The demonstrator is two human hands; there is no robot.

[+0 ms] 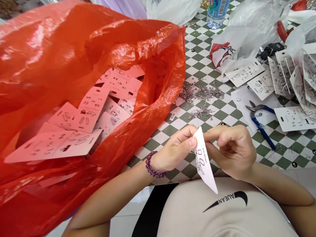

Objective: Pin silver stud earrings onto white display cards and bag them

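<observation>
A white earring card [205, 164] with small metal earrings on its face is held tilted, nearly edge-on, over the table's front edge. My left hand [176, 148], with a purple bead bracelet at the wrist, pinches the card's upper left edge between thumb and fingers. On the other side of the card, my right hand [232, 148] has its fingers curled together against the back near the top; anything small between those fingertips is too tiny to make out. Loose silver earring pieces [197, 93] lie in piles beyond the hands.
A large open red plastic bag [123, 49] with many filled cards fills the left. Blue-handled pliers [263, 126] lie at the right beside more earring cards [295, 118]. Plastic bags [237, 46] and a water bottle [216, 14] stand at the back of the checkered table [160, 135].
</observation>
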